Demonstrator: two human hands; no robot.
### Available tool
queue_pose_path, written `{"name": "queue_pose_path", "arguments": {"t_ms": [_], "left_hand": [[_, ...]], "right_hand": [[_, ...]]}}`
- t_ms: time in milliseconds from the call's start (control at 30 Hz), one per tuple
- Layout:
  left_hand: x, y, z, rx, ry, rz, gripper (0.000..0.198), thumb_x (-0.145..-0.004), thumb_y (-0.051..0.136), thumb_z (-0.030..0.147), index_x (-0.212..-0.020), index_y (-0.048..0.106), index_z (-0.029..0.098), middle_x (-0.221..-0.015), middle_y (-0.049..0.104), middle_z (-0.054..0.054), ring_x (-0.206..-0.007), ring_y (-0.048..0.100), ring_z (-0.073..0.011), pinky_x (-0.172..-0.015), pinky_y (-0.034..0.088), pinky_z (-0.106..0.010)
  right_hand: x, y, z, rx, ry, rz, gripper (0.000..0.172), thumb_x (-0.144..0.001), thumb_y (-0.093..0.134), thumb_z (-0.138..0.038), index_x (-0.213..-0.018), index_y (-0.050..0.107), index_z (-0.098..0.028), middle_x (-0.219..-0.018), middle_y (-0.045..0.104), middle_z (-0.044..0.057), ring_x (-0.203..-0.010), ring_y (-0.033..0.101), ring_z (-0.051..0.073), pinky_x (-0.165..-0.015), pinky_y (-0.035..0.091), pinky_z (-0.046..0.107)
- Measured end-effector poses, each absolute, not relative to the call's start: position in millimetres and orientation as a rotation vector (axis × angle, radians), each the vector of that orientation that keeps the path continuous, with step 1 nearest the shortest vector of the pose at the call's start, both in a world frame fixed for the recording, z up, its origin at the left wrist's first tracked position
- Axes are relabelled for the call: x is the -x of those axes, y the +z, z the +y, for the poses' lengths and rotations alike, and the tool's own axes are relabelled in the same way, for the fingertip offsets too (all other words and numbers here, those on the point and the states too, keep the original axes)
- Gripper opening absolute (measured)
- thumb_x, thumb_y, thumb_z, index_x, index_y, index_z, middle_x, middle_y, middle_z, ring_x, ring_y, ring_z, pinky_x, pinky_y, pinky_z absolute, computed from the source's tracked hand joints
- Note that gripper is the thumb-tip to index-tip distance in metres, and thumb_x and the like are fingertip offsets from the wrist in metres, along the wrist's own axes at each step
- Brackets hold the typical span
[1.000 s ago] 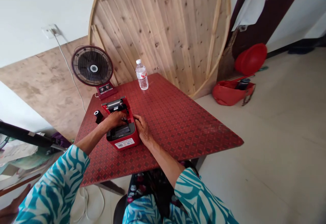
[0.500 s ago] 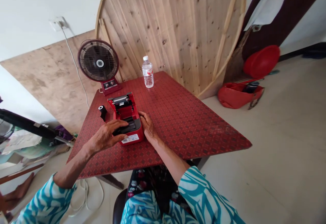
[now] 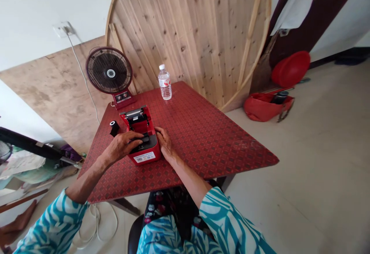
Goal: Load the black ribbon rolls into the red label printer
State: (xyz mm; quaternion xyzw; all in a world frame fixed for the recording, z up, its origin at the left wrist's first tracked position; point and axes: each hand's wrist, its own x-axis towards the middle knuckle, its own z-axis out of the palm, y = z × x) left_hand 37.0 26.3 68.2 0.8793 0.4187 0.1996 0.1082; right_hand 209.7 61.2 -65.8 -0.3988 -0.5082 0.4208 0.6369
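Note:
A red and black label printer [image 3: 153,154] rests on the table with its lid [image 3: 135,113] raised. A white label is stuck on its front. My left hand [image 3: 123,145] reaches over the printer's near left side, thumb and fingers closed on a small black part [image 3: 145,138] in the open bay. Along the printer's right side, my right hand [image 3: 164,141] is cupped, its fingers bent at the rim and gripping the casing. A small roll [image 3: 115,127] with a black outside and white core stands left of the printer.
On the red patterned table [image 3: 202,130] stand a fan [image 3: 110,73] and a clear water bottle [image 3: 165,84] behind the printer. A round wooden board [image 3: 185,26] leans on the wall. A red bag [image 3: 257,108] and red basin [image 3: 290,69] are on the right.
My left hand's fingers have drawn together from a spread pose and closed on the black part. My right hand stays at the printer's side. The view has shifted slightly.

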Motion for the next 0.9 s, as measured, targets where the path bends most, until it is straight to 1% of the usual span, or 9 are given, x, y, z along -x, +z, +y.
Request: {"name": "queue_pose_path", "arguments": {"t_ms": [100, 300, 400, 467, 533, 600, 700, 800, 900], "left_hand": [[-36, 64, 30, -2.540, 0.635, 1.318, 0.034, -0.092, 0.050, 0.040, -0.116, 0.065, 0.022, -0.103, 0.075, -0.004, -0.083, 0.070, -0.0182, -0.079, 0.055, -0.028], [-36, 54, 44, -2.617, 0.738, 1.303, 0.035, -0.092, 0.048, 0.041, -0.117, 0.063, 0.021, -0.106, 0.074, -0.006, -0.093, 0.070, -0.0199, -0.086, 0.055, -0.031], [-34, 57, 46, -2.664, 0.638, 1.205, 0.037, -0.092, 0.049, 0.040, -0.120, 0.061, 0.019, -0.110, 0.072, -0.008, -0.097, 0.069, -0.0205, -0.089, 0.054, -0.032], [-31, 63, 44, -2.701, 0.562, 1.152, 0.037, -0.091, 0.048, 0.036, -0.120, 0.061, 0.018, -0.116, 0.070, -0.009, -0.100, 0.069, -0.0206, -0.090, 0.054, -0.032], [-28, 68, 42, -2.732, 0.550, 1.170, 0.037, -0.089, 0.048, 0.031, -0.121, 0.061, 0.018, -0.115, 0.070, -0.009, -0.097, 0.069, -0.0202, -0.088, 0.054, -0.031], [-26, 73, 40, -2.742, 0.560, 1.241, 0.036, -0.087, 0.048, 0.027, -0.119, 0.063, 0.018, -0.105, 0.073, -0.008, -0.086, 0.070, -0.0191, -0.082, 0.055, -0.030], [-27, 74, 36, -2.700, 0.578, 1.347, 0.031, -0.086, 0.048, 0.027, -0.108, 0.068, 0.020, -0.090, 0.074, -0.004, -0.071, 0.067, -0.0161, -0.073, 0.054, -0.027], [-33, 72, 31, -2.688, 0.710, 1.320, 0.025, -0.088, 0.049, 0.027, -0.098, 0.071, 0.020, -0.089, 0.073, -0.004, -0.075, 0.067, -0.0157, -0.074, 0.054, -0.025], [-42, 69, 21, -2.731, 0.852, 1.207, 0.020, -0.090, 0.052, 0.027, -0.093, 0.071, 0.021, -0.091, 0.072, -0.005, -0.082, 0.068, -0.0157, -0.077, 0.053, -0.025]], "right_hand": [[-209, -66, 61, 0.905, 0.960, -1.156, 0.032, -0.087, 0.043, -0.036, -0.109, 0.064, -0.025, -0.113, 0.066, 0.004, -0.112, 0.057, 0.020, -0.104, 0.040, 0.038], [-209, -67, 61, 0.896, 0.967, -1.150, 0.032, -0.088, 0.044, -0.036, -0.110, 0.064, -0.025, -0.114, 0.066, 0.004, -0.112, 0.057, 0.019, -0.104, 0.041, 0.038], [-210, -66, 61, 0.903, 0.959, -1.164, 0.033, -0.087, 0.044, -0.037, -0.110, 0.064, -0.025, -0.115, 0.066, 0.004, -0.113, 0.057, 0.020, -0.104, 0.041, 0.038], [-210, -66, 61, 0.903, 0.956, -1.172, 0.033, -0.087, 0.043, -0.037, -0.110, 0.064, -0.024, -0.115, 0.066, 0.005, -0.113, 0.057, 0.020, -0.104, 0.041, 0.038], [-210, -66, 61, 0.901, 0.957, -1.164, 0.033, -0.088, 0.043, -0.036, -0.110, 0.064, -0.024, -0.115, 0.066, 0.005, -0.112, 0.057, 0.020, -0.103, 0.041, 0.039], [-209, -66, 61, 0.900, 0.959, -1.150, 0.033, -0.087, 0.043, -0.036, -0.110, 0.064, -0.025, -0.115, 0.066, 0.004, -0.112, 0.057, 0.020, -0.104, 0.041, 0.038], [-209, -67, 61, 0.903, 0.960, -1.145, 0.032, -0.087, 0.044, -0.036, -0.109, 0.065, -0.025, -0.114, 0.066, 0.004, -0.112, 0.057, 0.020, -0.104, 0.040, 0.038], [-209, -68, 62, 0.895, 0.960, -1.149, 0.032, -0.087, 0.044, -0.036, -0.109, 0.065, -0.026, -0.114, 0.066, 0.003, -0.112, 0.057, 0.019, -0.103, 0.041, 0.037], [-209, -69, 63, 0.893, 0.950, -1.152, 0.032, -0.087, 0.044, -0.037, -0.109, 0.065, -0.026, -0.114, 0.067, 0.003, -0.112, 0.057, 0.020, -0.103, 0.041, 0.037]]}}
